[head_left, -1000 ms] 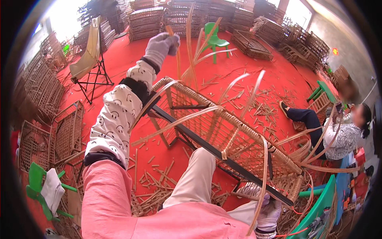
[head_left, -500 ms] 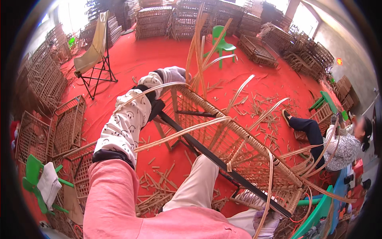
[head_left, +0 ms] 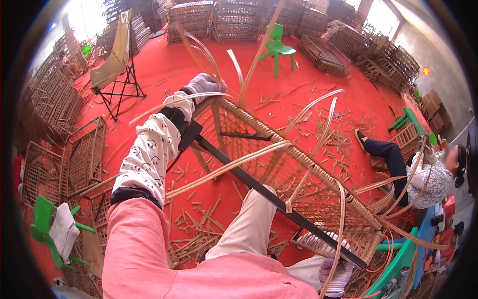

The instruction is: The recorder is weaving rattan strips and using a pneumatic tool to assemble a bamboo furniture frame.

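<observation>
The work piece is a woven rattan frame (head_left: 298, 184), a long openwork panel of pale cane strips bound round a dark, straight metal bar (head_left: 259, 187). It lies tilted across the person's lap, running from upper left to lower right, above the red floor (head_left: 323, 94).

The left hand (head_left: 204, 85), in a grey knitted glove, rests at the far upper corner of the frame. The fingers curl round the corner of the woven rim; the grip is closed on the frame. The left forearm wears a white patterned sleeve cover with a black cuff, over a pink sleeve.

The right hand (head_left: 334, 271), in a striped knit glove, sits at the lower end of the frame, near the bottom edge of the view. It closes on a thin, flat cane strip (head_left: 339, 224) that rises in a curve from the hand.

Further loose strips (head_left: 224, 167), flat, flexible and pale, arc outward from the weave. Short cane offcuts (head_left: 194, 239) litter the floor beneath the frame.

A green plastic chair (head_left: 276, 47) stands well apart on the floor. Stacked woven frames (head_left: 55, 104) line the left side. A seated person (head_left: 428, 174) works at the right.
</observation>
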The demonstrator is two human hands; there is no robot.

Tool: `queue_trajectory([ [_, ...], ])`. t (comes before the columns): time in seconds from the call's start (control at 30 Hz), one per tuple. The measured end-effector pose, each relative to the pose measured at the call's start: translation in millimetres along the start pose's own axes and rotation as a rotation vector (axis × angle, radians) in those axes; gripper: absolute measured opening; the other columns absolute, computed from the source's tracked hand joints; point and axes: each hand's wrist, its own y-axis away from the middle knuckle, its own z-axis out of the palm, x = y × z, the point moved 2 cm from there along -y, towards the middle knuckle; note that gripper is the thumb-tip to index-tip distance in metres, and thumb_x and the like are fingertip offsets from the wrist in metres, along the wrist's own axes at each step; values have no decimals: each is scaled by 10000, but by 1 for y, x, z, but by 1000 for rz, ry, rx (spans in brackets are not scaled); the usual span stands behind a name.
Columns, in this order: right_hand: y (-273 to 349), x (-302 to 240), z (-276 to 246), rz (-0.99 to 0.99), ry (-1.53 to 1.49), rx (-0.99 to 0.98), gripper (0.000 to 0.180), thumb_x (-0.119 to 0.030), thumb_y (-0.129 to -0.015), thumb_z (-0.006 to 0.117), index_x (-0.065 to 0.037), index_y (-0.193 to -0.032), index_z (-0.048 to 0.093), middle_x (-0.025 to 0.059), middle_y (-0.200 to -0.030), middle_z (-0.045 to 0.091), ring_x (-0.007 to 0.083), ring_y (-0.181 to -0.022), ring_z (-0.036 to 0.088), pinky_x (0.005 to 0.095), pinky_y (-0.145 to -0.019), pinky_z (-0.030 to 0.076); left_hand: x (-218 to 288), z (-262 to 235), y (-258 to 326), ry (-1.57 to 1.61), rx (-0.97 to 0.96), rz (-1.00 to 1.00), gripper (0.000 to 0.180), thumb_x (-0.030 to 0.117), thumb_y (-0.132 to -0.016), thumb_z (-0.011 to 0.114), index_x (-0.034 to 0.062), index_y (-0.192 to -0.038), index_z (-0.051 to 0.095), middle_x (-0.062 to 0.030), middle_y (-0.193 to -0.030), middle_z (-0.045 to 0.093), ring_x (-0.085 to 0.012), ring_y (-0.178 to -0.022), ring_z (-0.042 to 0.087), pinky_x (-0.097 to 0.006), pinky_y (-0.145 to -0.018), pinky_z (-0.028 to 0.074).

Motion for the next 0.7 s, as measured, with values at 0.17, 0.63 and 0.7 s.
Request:
queue_trajectory([
  [0.17,9,1,12,28,30,-79,344,-321,-855,560,-94,-1112,552,17,-830,605,92,-647,551,269,-571,487,76,17,60,-870,105,15,223,252,-760,706,34,-788,671,-21,-684,630,-142,-660,588,-332,-638,479],
  [0.63,19,2,30,-2,0,-58,345,-347,-868,547,-108,-1117,533,12,-868,568,81,-676,525,235,-554,469,40,103,33,18,-582,298,231,27,-762,652,9,-990,621,-83,-906,638,-190,-886,597,-304,-831,487],
  [0.7,12,4,15,36,-36,-117,368,-350,-866,555,-103,-1137,526,21,-827,587,89,-620,542,226,-528,474,36,88,31,-97,-367,399,118,69,-845,580,-9,-913,636,-83,-882,644,-177,-866,599,-298,-824,487],
])
